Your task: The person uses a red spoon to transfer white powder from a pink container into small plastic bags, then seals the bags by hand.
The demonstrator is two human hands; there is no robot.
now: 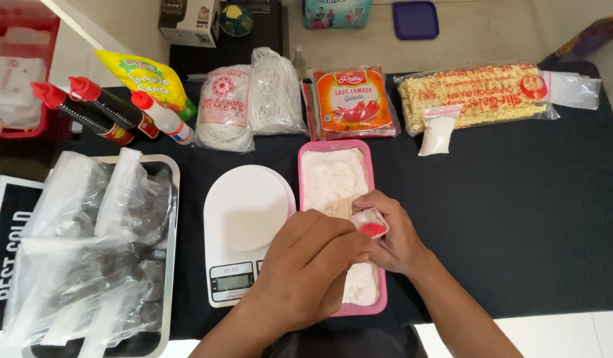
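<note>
Black table fills most of the frame. Lower left: metal tray heaped with clear plastic bags. Upper right: long pack of dried yellow noodles. Top centre: bagged white rice vermicelli, with a red chilli sauce pouch to its right. Centre left: white kitchen scale, nothing on its platter. Just right of it and touching: pink rectangular tray of white flour. Upper left: yellow tomato sauce pouch and three red-capped sauce bottles.

Both your hands sit over the lower half of the pink tray. Your right hand is closed around a small clear sachet showing red at its bottom edge. Your left hand pinches at the sachet's near side, fingers curled narrow.

Progress, judged: the sachet looks partly filled with flour, nothing weighed yet, and most bags on the metal tray look unused. Can't tell if the sachet is sealed.
</note>
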